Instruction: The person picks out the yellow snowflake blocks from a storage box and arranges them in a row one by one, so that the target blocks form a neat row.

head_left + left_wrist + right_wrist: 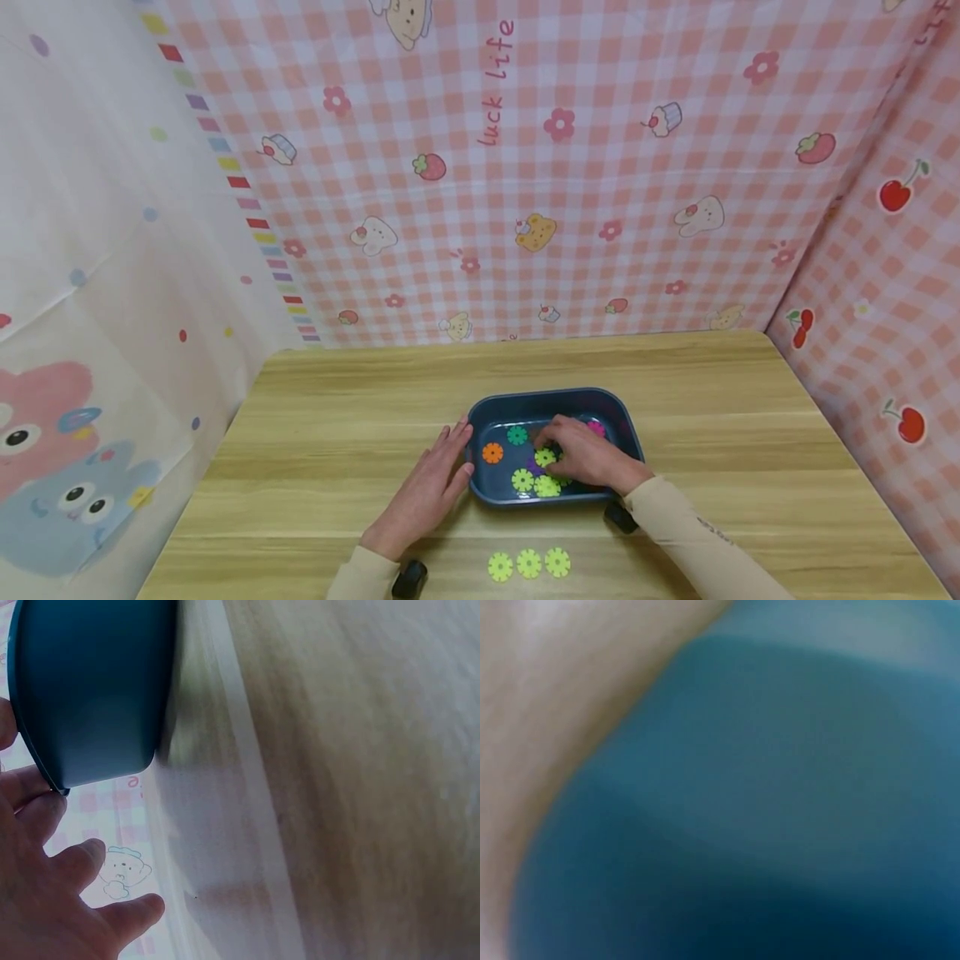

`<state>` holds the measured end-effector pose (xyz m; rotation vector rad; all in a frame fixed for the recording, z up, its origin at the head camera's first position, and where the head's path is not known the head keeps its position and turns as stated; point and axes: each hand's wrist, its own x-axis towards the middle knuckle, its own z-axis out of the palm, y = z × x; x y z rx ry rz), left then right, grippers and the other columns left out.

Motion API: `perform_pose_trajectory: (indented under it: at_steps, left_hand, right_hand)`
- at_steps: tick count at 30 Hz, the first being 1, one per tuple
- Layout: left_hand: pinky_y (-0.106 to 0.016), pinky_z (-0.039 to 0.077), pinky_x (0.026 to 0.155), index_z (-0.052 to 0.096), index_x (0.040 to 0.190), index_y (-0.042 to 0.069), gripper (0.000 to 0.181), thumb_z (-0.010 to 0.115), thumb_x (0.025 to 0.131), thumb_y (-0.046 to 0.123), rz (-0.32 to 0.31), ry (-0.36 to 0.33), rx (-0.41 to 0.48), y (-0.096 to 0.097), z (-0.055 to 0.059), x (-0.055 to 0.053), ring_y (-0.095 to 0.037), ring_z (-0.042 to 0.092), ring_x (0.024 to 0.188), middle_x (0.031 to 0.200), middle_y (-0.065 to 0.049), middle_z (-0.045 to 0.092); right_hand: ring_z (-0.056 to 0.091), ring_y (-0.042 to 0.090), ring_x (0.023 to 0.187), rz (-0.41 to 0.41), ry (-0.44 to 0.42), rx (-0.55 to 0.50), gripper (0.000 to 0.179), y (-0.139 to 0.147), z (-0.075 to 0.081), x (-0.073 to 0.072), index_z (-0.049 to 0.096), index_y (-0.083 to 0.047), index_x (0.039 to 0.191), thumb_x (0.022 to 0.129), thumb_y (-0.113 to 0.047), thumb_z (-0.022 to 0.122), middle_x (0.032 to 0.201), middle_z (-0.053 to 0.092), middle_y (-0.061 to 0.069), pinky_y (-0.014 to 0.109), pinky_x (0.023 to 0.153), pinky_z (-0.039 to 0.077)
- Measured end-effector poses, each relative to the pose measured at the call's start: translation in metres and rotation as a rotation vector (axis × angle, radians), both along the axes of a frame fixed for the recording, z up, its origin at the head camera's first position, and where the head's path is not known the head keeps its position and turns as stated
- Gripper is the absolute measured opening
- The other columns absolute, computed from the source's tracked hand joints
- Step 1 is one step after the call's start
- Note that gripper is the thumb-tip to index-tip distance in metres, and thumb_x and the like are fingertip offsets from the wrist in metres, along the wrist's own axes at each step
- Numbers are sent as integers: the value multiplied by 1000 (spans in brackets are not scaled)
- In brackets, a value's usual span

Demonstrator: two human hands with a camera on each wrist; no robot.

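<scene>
A dark blue tray (pixel 495 502) with loose notched plastic discs in it stands on the table. My left hand (pixel 423 487) rests its outstretched fingers against the tray's left end; in the left wrist view the fingertips (pixel 46 806) touch the rim. My right hand (pixel 588 454) reaches into the tray with curled fingers and pinches a yellow-green notched disc (pixel 545 457). Below it lie more yellow-green discs (pixel 522 479) and a partly covered purple disc (pixel 534 467). The right wrist view shows only blurred skin and blue tray wall (pixel 765 787).
Inside the tray are an orange disc (pixel 492 452), a green disc (pixel 517 435) and a pink disc (pixel 597 427). Three yellow-green discs (pixel 528 564) lie in a row on the wooden table (pixel 337 425) in front. Pink checked cloth (pixel 480 200) hangs behind.
</scene>
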<state>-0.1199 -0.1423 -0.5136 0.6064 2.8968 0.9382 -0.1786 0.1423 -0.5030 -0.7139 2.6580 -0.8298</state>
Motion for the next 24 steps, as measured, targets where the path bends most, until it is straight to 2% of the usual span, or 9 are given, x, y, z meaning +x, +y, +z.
perform_pose_trajectory:
  at_steps: [5, 12, 24]
  left_hand:
    - [-67, 27, 118, 33, 163, 11, 57, 47, 111, 31, 3, -8, -4, 0, 1, 0, -33, 21, 157, 172, -2, 21]
    - [-67, 27, 118, 33, 163, 11, 57, 47, 111, 31, 5, -10, -4, 1, 2, 0, -33, 21, 157, 172, -1, 22]
    - [-67, 28, 118, 34, 163, 10, 56, 48, 111, 29, 7, -5, -2, 1, 2, 1, -34, 22, 156, 171, -2, 23]
  right_hand:
    - [57, 21, 104, -5, 6, -10, 26, 2, 2, 1, 75, -9, 112, 88, -13, 83, 114, 64, 3, 48, 101, 52]
    - [59, 16, 99, -26, 67, -51, 25, 6, 14, 6, 77, -12, 113, 89, -14, 82, 108, 65, -3, 44, 92, 55]
    - [61, 18, 103, -23, 127, -88, 25, 15, 30, 17, 77, -14, 116, 91, -19, 81, 111, 66, -4, 39, 89, 56]
